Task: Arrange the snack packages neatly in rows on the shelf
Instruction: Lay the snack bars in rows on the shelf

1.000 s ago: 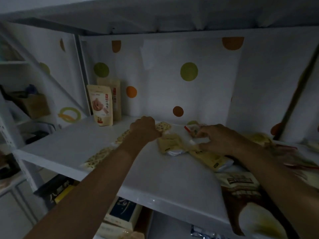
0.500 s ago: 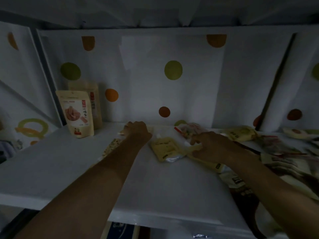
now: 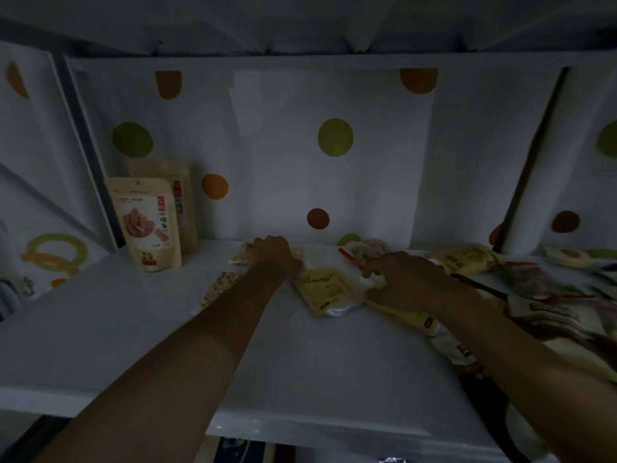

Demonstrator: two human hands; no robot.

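Observation:
Two tan standing pouches, one in front point(image 3: 145, 225) and one behind point(image 3: 183, 198), stand upright at the shelf's back left. My left hand point(image 3: 273, 257) is curled over a flat speckled packet point(image 3: 241, 257) lying near the back wall; its fingertips are hidden. A yellow pouch point(image 3: 322, 287) lies flat in the middle, and my right hand point(image 3: 404, 280) pinches its right upper corner. A clear red-trimmed packet point(image 3: 359, 250) lies just behind my right hand. Another speckled packet point(image 3: 218, 289) shows beside my left forearm.
The white shelf point(image 3: 100, 329) has a dotted back wall. A loose heap fills the right side: a yellow pouch point(image 3: 467, 260), dark brown bags point(image 3: 551, 315) and red-trimmed packets point(image 3: 534, 279). The shelf's front edge runs below my arms, with boxes on a lower level.
The view has swung right and closer to the shelf. My left hand has reached further back on the speckled packet. My right hand has settled on the yellow pouch's corner.

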